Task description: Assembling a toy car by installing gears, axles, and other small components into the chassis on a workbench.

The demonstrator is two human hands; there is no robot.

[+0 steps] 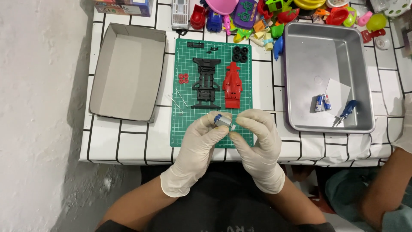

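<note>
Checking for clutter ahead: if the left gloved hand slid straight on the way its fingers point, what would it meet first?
Beyond the small silver motor held by the left gloved hand, probably the red plastic car body, though height is unclear.

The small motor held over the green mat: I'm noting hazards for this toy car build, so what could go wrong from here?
The small motor is pinched only by gloved fingertips of the left hand and right hand; it could slip and hit the red car body. Thin metal axles lying loose near the green mat edge might roll away.
</note>
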